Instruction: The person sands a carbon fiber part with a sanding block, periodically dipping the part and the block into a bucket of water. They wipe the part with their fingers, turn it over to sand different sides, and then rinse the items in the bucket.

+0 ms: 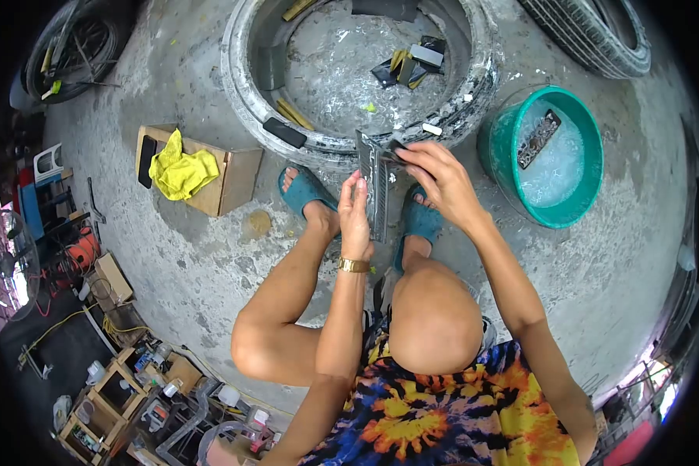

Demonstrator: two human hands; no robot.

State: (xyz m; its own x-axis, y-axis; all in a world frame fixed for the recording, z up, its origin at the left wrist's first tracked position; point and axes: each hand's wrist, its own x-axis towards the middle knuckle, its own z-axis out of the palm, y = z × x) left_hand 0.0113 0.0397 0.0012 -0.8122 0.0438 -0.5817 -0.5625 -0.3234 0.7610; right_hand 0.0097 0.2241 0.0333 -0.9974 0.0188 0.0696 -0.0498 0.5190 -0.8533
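Observation:
My left hand point(355, 220) holds a long, dark, wet panel point(376, 194) with a woven-looking surface, upright between my feet. At the panel's upper right edge, my right hand point(441, 180) pinches a small black pad point(397, 150) against it. Behind the panel lies a large whitish-grey tyre point(241, 85). On its near rim rest a black block point(284, 133) and a small white piece point(432, 129). Inside the ring is a pile of black, yellow and grey pieces point(408, 67).
A green bucket point(501, 144) of soapy water, with a dark object point(539, 140) in it, stands at the right. At the left a yellow cloth point(182, 169) lies on a cardboard box point(241, 182). Another tyre point(590, 35) is at the upper right; shelves and tools fill the lower left.

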